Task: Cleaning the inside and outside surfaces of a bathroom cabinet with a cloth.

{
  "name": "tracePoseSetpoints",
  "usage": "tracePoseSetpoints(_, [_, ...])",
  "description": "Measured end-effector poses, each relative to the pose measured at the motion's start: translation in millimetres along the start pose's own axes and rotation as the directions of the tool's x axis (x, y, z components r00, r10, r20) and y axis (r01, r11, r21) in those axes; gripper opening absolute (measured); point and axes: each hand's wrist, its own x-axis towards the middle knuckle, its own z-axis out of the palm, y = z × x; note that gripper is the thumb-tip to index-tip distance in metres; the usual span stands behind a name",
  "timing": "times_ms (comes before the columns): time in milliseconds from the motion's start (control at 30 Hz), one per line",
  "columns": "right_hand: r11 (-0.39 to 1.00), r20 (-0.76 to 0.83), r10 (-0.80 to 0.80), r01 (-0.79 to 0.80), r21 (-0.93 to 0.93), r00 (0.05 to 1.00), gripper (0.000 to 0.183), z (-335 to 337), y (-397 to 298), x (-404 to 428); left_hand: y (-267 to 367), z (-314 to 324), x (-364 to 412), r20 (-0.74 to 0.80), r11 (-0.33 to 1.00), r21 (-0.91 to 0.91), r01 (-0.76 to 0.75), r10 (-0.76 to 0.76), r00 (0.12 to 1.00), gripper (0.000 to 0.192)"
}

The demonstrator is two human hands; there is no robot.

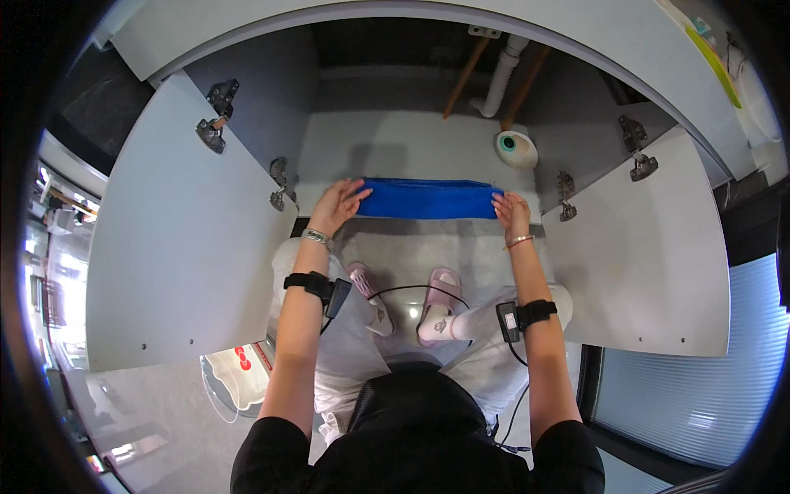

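Observation:
A folded blue fabric piece, possibly a flattened bag or bin, stretches level at the front edge of the cabinet floor. At its left end are the fingers of my left hand, with a bracelet on the wrist. My right hand holds the opposite end between thumb and fingers. Along the top of the fabric an open fold or slit shows. Whether its underside rests on the cabinet floor is hard to tell.
Two open white doors, left and right, flank me on metal hinges. Inside the cabinet stand a white corrugated drain pipe, orange pipes and a white oval container. A cream tray-like item lies on the floor behind the left door.

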Motion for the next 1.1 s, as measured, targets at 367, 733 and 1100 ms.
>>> tracePoseSetpoints(367, [0.825,-0.04,-0.224,0.167,-0.54,0.974,0.029,-25,39,-2,-39,-29,30,-0.055,0.47,0.882,-0.033,0.173,0.983,0.058])
tracePoseSetpoints(733, [0.921,0.046,-0.225,0.228,-0.315,0.973,0.021,-93,-22,-46,0,-7,-29,-0.144,0.738,0.667,0.104,-0.01,0.99,0.038])
tracePoseSetpoints(1100, [0.971,0.147,-0.19,0.164,0.174,0.971,0.025,-29,-45,-91,28,27,-96,-0.084,0.803,0.595,-0.041,0.112,0.99,0.03])
